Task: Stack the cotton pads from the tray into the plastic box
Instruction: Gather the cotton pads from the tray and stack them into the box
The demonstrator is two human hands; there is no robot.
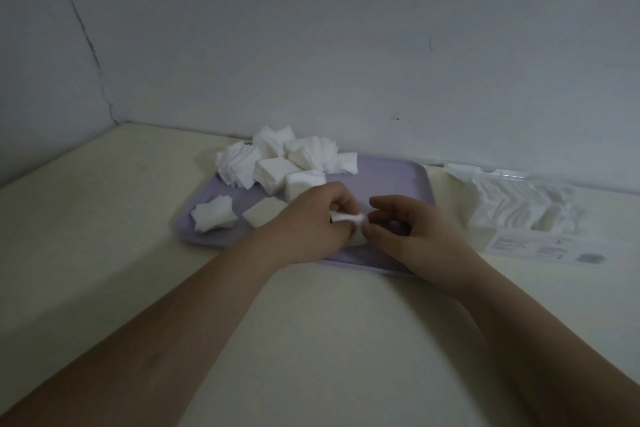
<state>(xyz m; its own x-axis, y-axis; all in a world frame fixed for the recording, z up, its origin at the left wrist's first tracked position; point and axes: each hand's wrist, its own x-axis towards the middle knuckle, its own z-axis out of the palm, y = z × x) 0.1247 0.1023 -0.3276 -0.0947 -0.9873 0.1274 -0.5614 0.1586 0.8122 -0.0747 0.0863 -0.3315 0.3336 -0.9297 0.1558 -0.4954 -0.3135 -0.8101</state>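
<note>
Plainly one tray (pixel 391 177), one plastic box (pixel 519 208)

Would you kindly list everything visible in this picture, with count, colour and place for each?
tray: one, lilac, mid table.
pad heap: one, many white pads, tray's far left, some past its rim.
pad stacks: two, white, tray's near left.
held pads: small bunch, white, between both hands.
box: one, clear plastic, right of tray, white pads inside.
label: one, white with grey print, in front of box.
table: one, cream, under everything.
wall: pale grey, behind, cracked at left.
left grip: one bare hand, over tray, holds held pads.
right grip: one bare hand, over tray, pinches their right end.
</note>
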